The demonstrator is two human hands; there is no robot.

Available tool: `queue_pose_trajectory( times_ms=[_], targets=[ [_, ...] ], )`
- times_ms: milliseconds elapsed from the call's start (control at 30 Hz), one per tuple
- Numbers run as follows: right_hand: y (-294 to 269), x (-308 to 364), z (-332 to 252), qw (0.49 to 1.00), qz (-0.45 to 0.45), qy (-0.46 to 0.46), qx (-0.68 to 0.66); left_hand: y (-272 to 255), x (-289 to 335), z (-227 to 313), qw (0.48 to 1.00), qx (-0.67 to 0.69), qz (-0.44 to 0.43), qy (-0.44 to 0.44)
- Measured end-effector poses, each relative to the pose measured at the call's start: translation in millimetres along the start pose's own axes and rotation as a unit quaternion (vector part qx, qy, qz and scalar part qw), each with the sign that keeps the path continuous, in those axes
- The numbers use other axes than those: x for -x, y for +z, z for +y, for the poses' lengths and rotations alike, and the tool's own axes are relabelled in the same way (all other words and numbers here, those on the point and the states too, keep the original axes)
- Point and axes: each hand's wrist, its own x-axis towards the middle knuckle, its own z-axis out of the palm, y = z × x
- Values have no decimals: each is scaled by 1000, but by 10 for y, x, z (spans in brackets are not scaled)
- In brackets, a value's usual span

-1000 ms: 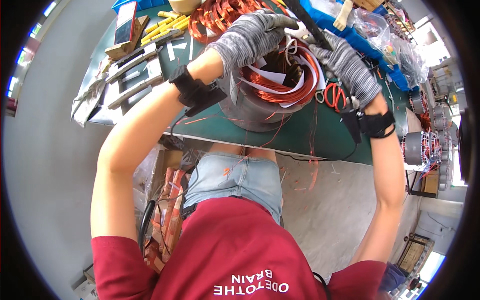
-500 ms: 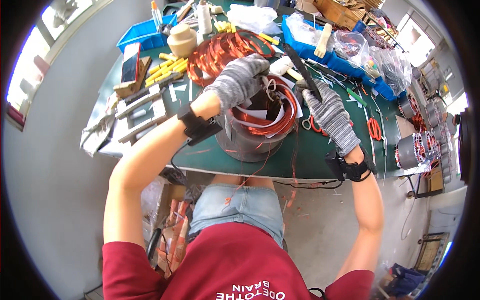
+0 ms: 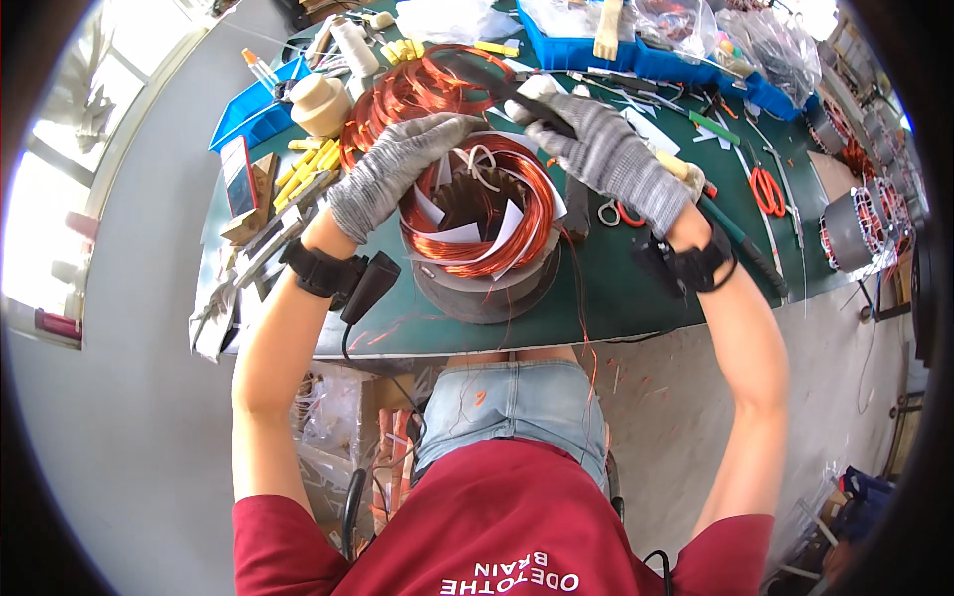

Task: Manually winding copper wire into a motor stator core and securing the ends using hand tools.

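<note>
Two gloved hands at work around one grey cylinder [image 3: 497,303], which stands upright on the green tabletop [image 3: 621,288]; clock directions below are taken from it. Its upper rim carries a copper-coloured wire winding [image 3: 539,204], a ring about the dark central opening. A white cord [image 3: 481,164] is looped at the ring's 12 o'clock; white paper slips [image 3: 459,234] poke out around 5, 7 and 9. Thin reddish wires [image 3: 586,338] trail off toward 5 o'clock.

Left hand [image 3: 393,171]: over the ring from 10 o'clock, fingers together and lightly curved, tips near 12. Cannot tell whether they grip any wire.

Right hand [image 3: 608,154]: at 2 o'clock, fingers curled closed on a dark bar [image 3: 545,115], the bar pointing toward 11; its far end is blurred. A white object [image 3: 538,86] sits just beside these fingers; contact cannot be judged.

Surroundings: loose copper coils [image 3: 397,104] at 11 o'clock, near the left fingertips. Yellow sticks [image 3: 310,169] and a cream spool [image 3: 320,106] at 10, a blue bin [image 3: 238,117] further out beyond them. Phone [image 3: 238,177] leaning on wood, between 9 and 10. Blue trays [image 3: 661,66] at 1. Red-handled scissors [image 3: 767,191] at 3, well apart.
</note>
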Motion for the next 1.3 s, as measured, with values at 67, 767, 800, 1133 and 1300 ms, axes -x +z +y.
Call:
queue_pose_trajectory(
  times_ms=[67, 767, 800, 1133, 1300],
  targets=[
    [25, -120, -56, 993, -85, -19, 82, -21, 32, -44, 995, -56, -8, 79],
    [-258, -16, -318, 969, -138, 206, 4, 225, 58, -339, 970, 111, 157, 150],
    [-224, -13, -138, 984, -117, 116, 65, 172, 77, -270, 986, 81, 135, 47],
    [-233, -304, -178, 948, -207, -17, 243, -162, -350, -519, 955, -55, -78, 280],
    [-277, -257, -353, 961, -201, 143, 123, -20, -391, -302, 989, -19, -61, 134]
  ],
)
